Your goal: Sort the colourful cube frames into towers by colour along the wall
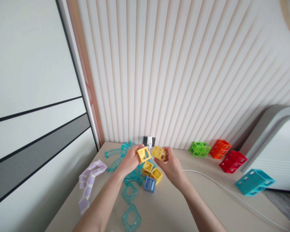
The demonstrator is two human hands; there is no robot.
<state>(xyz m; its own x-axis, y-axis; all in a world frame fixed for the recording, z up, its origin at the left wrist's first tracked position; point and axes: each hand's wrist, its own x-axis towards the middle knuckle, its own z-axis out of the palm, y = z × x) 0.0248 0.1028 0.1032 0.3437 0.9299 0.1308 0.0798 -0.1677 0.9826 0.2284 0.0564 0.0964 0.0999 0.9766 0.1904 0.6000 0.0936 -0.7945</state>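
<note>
My left hand (131, 158) is closed on a yellow cube block (140, 160) with an open square face. A second yellow block (157, 152) is in my right hand (169, 162), gripped from its right side. The two held blocks are apart, with a small gap between them. Below them on the table lie two more yellow blocks (157, 175), side by side, and a blue block (149, 184) touching or very near them. Clear teal plastic pieces (136, 176) lie under and behind my left hand.
Two teal ring frames (130, 193) lie toward the table's front. At left is a purple-and-white folded strip (88, 183). Green (199, 149), orange (220, 149), red (232, 161) and teal lattice boxes (255, 182) line the right. A white cable (222, 184) runs from a wall charger (149, 141).
</note>
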